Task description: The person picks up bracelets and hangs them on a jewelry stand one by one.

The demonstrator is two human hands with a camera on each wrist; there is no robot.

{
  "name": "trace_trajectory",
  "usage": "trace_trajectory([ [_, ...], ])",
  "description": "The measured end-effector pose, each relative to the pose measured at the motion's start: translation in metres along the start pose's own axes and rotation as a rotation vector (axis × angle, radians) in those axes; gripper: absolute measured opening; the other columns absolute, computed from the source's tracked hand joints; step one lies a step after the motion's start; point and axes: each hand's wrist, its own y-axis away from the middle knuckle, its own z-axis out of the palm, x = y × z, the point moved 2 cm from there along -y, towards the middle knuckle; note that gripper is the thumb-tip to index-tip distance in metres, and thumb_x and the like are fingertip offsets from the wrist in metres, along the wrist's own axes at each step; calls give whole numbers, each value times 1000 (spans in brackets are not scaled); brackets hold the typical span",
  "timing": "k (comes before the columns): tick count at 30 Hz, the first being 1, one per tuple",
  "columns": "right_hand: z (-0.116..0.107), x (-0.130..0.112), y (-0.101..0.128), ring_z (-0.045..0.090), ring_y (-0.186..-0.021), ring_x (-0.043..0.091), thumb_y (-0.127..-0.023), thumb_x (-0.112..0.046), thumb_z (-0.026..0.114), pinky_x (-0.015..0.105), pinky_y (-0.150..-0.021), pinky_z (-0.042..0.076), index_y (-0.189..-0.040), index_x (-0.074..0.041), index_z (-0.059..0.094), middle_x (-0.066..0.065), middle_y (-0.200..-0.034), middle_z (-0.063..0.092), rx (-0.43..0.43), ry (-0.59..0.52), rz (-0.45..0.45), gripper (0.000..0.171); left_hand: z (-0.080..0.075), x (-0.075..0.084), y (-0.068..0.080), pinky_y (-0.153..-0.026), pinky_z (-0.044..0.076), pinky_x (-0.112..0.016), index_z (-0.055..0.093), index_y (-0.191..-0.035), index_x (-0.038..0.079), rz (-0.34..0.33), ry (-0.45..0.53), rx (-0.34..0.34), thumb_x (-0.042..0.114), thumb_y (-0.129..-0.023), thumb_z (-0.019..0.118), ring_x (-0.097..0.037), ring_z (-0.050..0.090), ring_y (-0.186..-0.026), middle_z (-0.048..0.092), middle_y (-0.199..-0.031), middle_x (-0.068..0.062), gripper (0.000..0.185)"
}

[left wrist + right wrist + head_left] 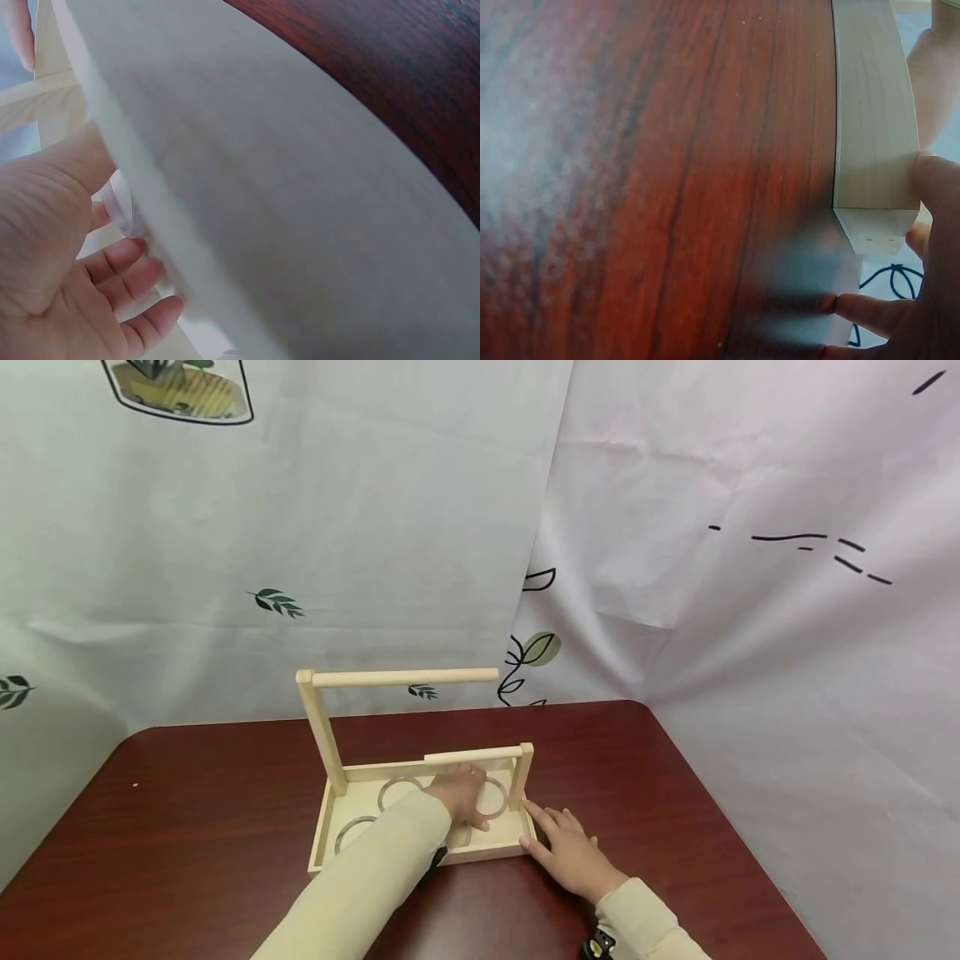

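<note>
A pale wooden tray [487,852] stands on the dark red table [187,810]. It has a tall post [321,735] carrying a long rod [405,677], and a short post [525,772] carrying a short rod [472,754]. Clear rings [347,827] lie flat in the tray. My left hand [461,793] reaches into the tray with its fingers spread over the rings. In the left wrist view the loosely bent fingers [127,270] lie beside one ring [120,214]. My right hand [566,847] rests on the table, its straight fingers touching the tray's right front corner [874,225].
White printed cloth [375,527] hangs behind the table and down its right side. The table's rounded far right corner [637,710] is close to the cloth. Bare tabletop [667,150] lies to the left and right of the tray.
</note>
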Motion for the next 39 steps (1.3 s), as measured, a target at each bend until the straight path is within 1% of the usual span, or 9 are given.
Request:
trace_trajectory([
  [4, 0, 0, 0, 37, -134, 39, -95, -50, 54, 80, -86, 27, -147, -27, 41, 16, -139, 47, -9, 0, 3, 59, 2, -2, -3, -97, 43, -40, 58, -127, 5, 7, -1, 16, 34, -63, 89, -29, 52, -116, 56, -125, -13, 77],
  [8, 0, -1, 0, 36, -134, 42, -95, -50, 54, 81, -86, 26, -147, -27, 41, 16, -140, 47, -10, -7, -1, 59, 1, -2, -4, -97, 44, -40, 59, -125, 4, 0, -14, 17, 33, -62, 90, -29, 53, -115, 56, -124, -13, 75],
  [13, 2, -1, -1, 36, -134, 43, -95, -50, 53, 82, -85, 26, -147, -27, 41, 16, -139, 47, -2, 1, -10, 58, -1, 2, 0, -98, 43, -41, 55, -130, 3, -22, -20, -7, 32, -66, 89, -30, 49, -120, 52, -132, -14, 79],
  [19, 2, -2, 0, 37, -133, 43, -95, -50, 53, 82, -85, 26, -147, -27, 42, 16, -139, 48, 6, 6, -15, 58, -4, 3, 5, -98, 43, -43, 52, -134, 2, -30, -10, -22, 32, -69, 86, -31, 46, -122, 49, -133, -16, 79],
  [24, 1, -3, 1, 35, -133, 47, -95, -50, 53, 82, -85, 25, -147, -27, 41, 17, -139, 47, -1, -3, -9, 59, -6, 3, 7, -101, 40, -45, 45, -139, 2, -24, 21, -37, 30, -73, 84, -33, 42, -128, 45, -139, -18, 82],
  [28, 0, -2, 2, 33, -134, 49, -95, -50, 53, 82, -86, 24, -148, -27, 41, 18, -140, 46, -2, -4, -2, 59, -8, 4, 6, -105, 37, -43, 39, -143, 3, -25, 59, -44, 29, -77, 82, -34, 40, -131, 44, -140, -18, 83],
  [33, 1, -1, 2, 32, -134, 49, -95, -50, 53, 82, -85, 24, -148, -27, 40, 18, -140, 46, -3, 4, 3, 59, -9, 3, 7, -110, 31, -41, 33, -147, 0, -18, 99, -56, 29, -82, 77, -35, 35, -136, 40, -144, -22, 84],
  [39, 2, 0, 2, 33, -134, 50, -96, -50, 52, 82, -86, 24, -148, -27, 40, 19, -140, 46, -6, 1, 5, 59, -8, -1, 13, -110, 30, -44, 30, -146, -4, 7, 166, -27, 27, -83, 76, -38, 32, -137, 36, -145, -27, 83],
])
